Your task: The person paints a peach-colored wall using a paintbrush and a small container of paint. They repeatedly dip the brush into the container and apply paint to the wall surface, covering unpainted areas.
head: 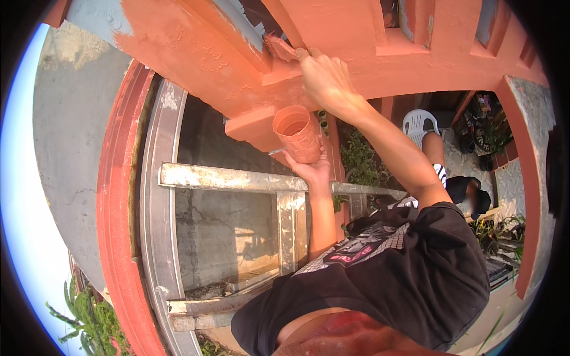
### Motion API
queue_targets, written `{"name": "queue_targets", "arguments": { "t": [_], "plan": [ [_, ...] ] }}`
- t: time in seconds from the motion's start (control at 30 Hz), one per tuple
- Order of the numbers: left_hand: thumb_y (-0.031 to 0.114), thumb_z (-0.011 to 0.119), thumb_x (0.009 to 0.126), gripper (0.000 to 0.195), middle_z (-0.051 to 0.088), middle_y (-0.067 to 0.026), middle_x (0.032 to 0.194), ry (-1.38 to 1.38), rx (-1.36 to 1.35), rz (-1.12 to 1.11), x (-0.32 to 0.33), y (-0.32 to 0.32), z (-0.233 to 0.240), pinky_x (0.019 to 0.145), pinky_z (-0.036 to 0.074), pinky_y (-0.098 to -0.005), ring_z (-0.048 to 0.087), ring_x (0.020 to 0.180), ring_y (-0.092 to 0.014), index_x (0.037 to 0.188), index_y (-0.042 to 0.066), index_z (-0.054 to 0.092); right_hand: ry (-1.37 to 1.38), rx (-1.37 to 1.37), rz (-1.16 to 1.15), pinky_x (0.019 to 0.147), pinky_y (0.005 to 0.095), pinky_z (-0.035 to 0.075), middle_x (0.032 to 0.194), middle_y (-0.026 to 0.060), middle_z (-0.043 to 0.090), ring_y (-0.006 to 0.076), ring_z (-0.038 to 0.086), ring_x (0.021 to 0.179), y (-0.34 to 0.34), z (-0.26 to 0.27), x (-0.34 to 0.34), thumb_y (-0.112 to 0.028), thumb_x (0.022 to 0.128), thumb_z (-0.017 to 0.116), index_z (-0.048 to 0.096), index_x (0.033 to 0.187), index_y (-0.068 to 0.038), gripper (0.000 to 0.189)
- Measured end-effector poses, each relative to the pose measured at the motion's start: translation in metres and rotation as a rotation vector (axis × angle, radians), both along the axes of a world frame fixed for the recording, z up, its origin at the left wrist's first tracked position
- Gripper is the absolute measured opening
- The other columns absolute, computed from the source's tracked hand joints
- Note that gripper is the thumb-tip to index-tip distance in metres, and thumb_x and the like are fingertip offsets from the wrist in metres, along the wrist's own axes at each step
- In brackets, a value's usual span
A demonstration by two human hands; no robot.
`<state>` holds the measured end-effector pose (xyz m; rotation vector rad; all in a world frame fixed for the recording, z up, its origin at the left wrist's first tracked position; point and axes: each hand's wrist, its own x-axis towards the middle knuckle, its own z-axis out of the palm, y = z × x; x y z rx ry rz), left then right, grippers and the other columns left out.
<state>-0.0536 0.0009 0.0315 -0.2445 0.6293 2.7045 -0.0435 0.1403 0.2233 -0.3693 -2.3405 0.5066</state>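
Observation:
My right hand (327,78) grips a paintbrush (283,48) whose head is coated in orange-coral paint. The bristles touch or nearly touch the corner of a recessed opening in the coral-painted wall (329,26). Lower and to the left, my left hand (314,167) holds up a cylindrical paint container (296,138) from beneath. Coral paint covers its outside, and its open top shows paint inside. A thin pale piece (276,151) sticks out beside my left fingers. Unpainted grey-blue patches (95,22) show at the upper left of the wall.
Paint-spotted metal bars (231,176) cross below my left hand, joined to a long rail (162,213). Far below, a person (467,191) is near a white plastic chair (418,124). Potted plants (360,155) and a shelf (490,129) are down there too.

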Motion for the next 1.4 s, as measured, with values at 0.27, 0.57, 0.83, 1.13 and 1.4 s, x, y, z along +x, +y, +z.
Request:
{"name": "queue_targets", "arguments": {
  "t": [0.27,0.57,0.83,1.13,1.4],
  "plan": [
    [0.067,0.051,0.098,0.068,0.060,-0.0096,0.128,0.017,0.009,-0.007,-0.004,0.000,-0.003,0.071,0.047,-0.0385,0.064,0.100,-0.033,0.146,0.019,0.046,0.036,0.033,0.001,0.075,0.0546,0.057,0.106,0.0295,0.069,0.0477,0.070,0.088,0.000,-0.017,-0.020,0.003,0.083,0.058,0.061,0.116,0.010,0.034],
    [0.066,0.048,0.099,0.064,0.060,-0.0080,0.128,0.002,0.012,-0.013,0.000,0.000,0.004,0.070,0.048,-0.0367,0.062,0.101,-0.032,0.144,0.020,0.048,0.069,0.001,0.037,0.067,0.0541,0.054,0.085,0.0252,0.072,0.0444,0.071,0.078,0.005,-0.026,-0.034,-0.007,0.092,0.058,0.064,0.094,0.004,0.013],
    [0.064,0.050,0.099,0.065,0.060,-0.0090,0.127,-0.012,-0.009,-0.005,0.002,0.001,0.006,0.072,0.047,-0.0383,0.064,0.101,-0.034,0.145,0.018,0.047,0.083,-0.084,0.062,0.068,0.0531,0.055,0.086,0.0283,0.070,0.0478,0.069,0.081,0.016,-0.011,0.016,-0.005,0.093,0.059,0.066,0.099,0.004,0.012],
    [0.064,0.051,0.099,0.063,0.059,-0.0086,0.130,-0.042,0.028,-0.014,-0.003,0.000,0.002,0.073,0.046,-0.0390,0.063,0.102,-0.034,0.145,0.021,0.048,0.154,-0.089,0.077,0.072,0.0538,0.056,0.086,0.0289,0.070,0.0488,0.069,0.082,0.004,-0.008,-0.032,0.000,0.087,0.063,0.066,0.101,0.006,0.016],
    [0.066,0.050,0.098,0.065,0.059,-0.0077,0.131,0.005,0.011,-0.020,0.000,0.002,0.001,0.072,0.046,-0.0396,0.063,0.104,-0.034,0.145,0.021,0.047,0.157,-0.125,0.122,0.073,0.0532,0.056,0.087,0.0300,0.070,0.0476,0.069,0.082,0.021,-0.002,0.026,-0.003,0.090,0.062,0.070,0.118,0.000,0.029]
  ]
}}
